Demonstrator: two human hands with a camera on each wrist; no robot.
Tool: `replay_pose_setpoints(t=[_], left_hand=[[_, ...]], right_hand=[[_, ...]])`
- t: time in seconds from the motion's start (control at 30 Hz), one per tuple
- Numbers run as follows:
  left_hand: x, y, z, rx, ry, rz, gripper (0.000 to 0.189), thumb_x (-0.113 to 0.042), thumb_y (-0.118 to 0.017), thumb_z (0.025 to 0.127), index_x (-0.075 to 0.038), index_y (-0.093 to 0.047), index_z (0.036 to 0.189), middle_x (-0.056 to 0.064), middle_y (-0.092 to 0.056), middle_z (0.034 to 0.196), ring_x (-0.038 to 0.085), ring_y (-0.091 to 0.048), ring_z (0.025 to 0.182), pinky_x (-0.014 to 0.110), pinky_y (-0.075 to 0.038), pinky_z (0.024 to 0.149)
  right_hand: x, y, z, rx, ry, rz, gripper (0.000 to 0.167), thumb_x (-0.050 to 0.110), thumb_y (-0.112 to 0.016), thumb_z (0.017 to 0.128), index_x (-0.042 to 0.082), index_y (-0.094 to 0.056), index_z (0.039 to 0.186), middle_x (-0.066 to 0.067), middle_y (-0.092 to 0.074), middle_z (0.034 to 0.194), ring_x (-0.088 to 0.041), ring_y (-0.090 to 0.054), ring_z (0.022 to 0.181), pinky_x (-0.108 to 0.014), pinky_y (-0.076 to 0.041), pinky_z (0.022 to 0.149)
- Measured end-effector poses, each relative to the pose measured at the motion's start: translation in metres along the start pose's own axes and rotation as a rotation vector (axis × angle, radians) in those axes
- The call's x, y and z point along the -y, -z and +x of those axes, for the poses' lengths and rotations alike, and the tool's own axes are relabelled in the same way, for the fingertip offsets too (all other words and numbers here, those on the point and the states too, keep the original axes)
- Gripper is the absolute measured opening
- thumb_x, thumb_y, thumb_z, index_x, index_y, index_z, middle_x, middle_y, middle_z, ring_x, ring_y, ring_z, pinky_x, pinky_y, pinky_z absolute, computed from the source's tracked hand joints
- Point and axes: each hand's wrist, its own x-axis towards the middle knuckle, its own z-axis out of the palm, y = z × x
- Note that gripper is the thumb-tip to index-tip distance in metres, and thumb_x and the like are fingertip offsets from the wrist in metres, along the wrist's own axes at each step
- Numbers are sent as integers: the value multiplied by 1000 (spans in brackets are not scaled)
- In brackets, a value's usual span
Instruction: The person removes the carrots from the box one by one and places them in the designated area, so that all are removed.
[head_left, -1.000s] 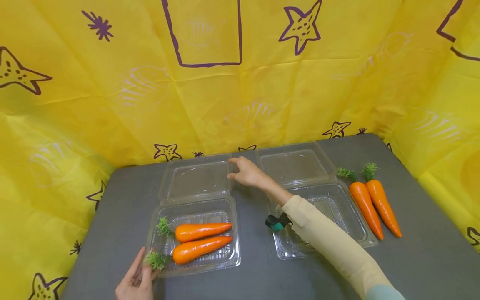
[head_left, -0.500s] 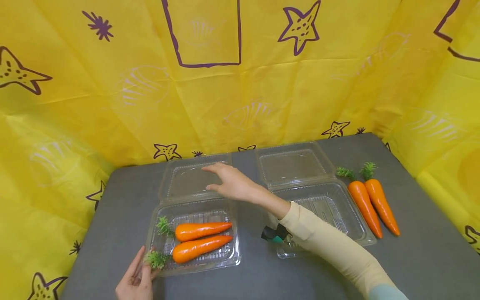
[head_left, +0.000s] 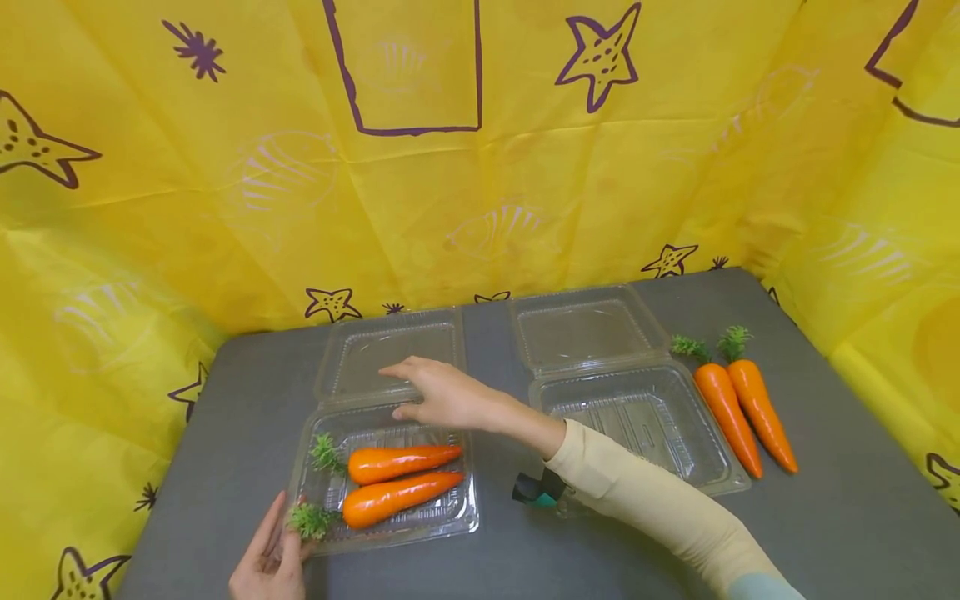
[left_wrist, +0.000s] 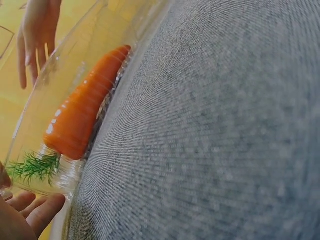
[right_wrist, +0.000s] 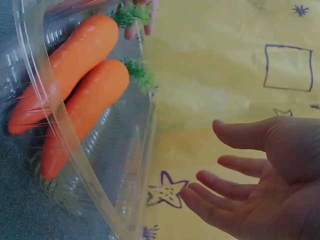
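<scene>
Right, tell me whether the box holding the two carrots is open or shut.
Open: the box has its lid folded back behind it, and both carrots show uncovered inside.

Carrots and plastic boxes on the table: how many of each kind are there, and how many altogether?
Carrots: 4 (2 inside one box, 2 on the table)
Plastic boxes: 2
Total: 6

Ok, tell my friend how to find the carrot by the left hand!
On the gray table, find the clear box on the left. Inside, the front carrot lies beside the back carrot, both tips pointing right. Pick the front one: its green top is right by the left hand, while the other's top sits farther away.
</scene>
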Motion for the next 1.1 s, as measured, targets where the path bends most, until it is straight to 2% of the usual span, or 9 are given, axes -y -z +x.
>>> replay_pose_setpoints(t=[0.03,0.1,0.2,0.27,0.5,0.6,0.83,0.97,1.1], left_hand=[[0,0,0,-2,-2,-7,47,10,-43,88,5,-57,133,-5,-61,113,-16,-61,77,10,-54,55],[0,0,0,-5,-5,-4,47,9,-44,88,5,-57,133,-14,-61,108,-16,-61,76,10,-53,55],[1,1,0,3,-13,-58,46,10,-44,89,7,-56,133,-14,-63,107,-14,-63,77,11,-54,56],[1,2,-1,2,-9,-45,45,9,-44,89,6,-56,133,-17,-62,107,-13,-62,73,10,-54,55],[2,3,-3,3,3,-6,47,8,-43,89,5,-56,134,20,-52,123,-13,-62,71,10,-53,55],[3,2,-3,10,5,3,47,8,-43,89,5,-55,134,24,-50,124,-16,-61,76,10,-54,55],[3,1,-3,1,-9,34,49,9,-43,87,5,-56,134,23,-51,123,-17,-60,76,9,-53,54],[1,0,-3,-21,-23,43,50,10,-43,84,5,-57,132,16,-53,120,-20,-58,78,9,-52,55],[-1,-2,-3,-28,-24,61,51,11,-43,83,5,-57,132,22,-52,121,-22,-56,77,8,-52,55]], right_hand=[[0,-1,0,5,1,1,60,23,-70,92,11,-46,146,-6,-51,143,-19,-51,127,-29,-46,105],[1,-1,1,15,2,-6,61,24,-70,92,11,-46,146,-6,-50,143,-19,-51,127,-29,-46,105],[3,-4,1,37,8,-3,62,23,-70,92,11,-45,147,-6,-51,142,-18,-52,125,-28,-47,103],[4,-8,2,52,22,-6,62,23,-71,91,11,-45,146,-6,-54,139,-17,-54,122,-27,-47,101],[3,-35,6,138,55,-82,62,24,-72,90,12,-47,146,-3,-53,141,-14,-50,128,-25,-43,106],[2,-43,6,175,56,-100,62,20,-72,90,12,-47,146,-3,-52,143,-14,-49,129,-23,-42,106],[-1,-56,7,220,71,-115,60,16,-73,89,10,-50,143,-5,-59,130,-10,-58,102,-18,-49,87],[-4,-66,6,237,87,-149,58,15,-74,88,10,-53,141,-3,-60,129,-10,-57,111,-21,-48,95],[-7,-71,6,235,97,-177,60,10,-74,86,12,-52,141,-2,-60,130,-12,-56,116,-23,-47,99]])
